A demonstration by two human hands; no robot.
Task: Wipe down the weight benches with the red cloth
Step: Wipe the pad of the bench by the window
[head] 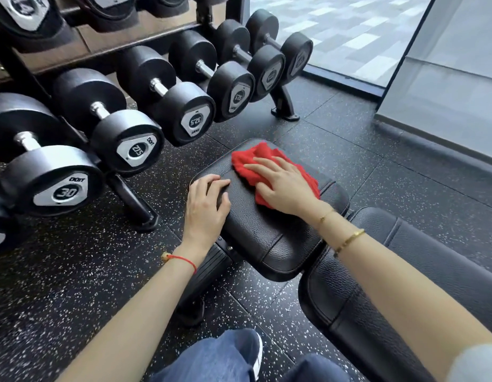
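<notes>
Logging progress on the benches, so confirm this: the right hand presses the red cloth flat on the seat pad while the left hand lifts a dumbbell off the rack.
One detail is wrong. The left hand lifts no dumbbell; the head view shows it resting on the near-left edge of the seat pad. The right hand does press the red cloth flat on that pad.
</notes>
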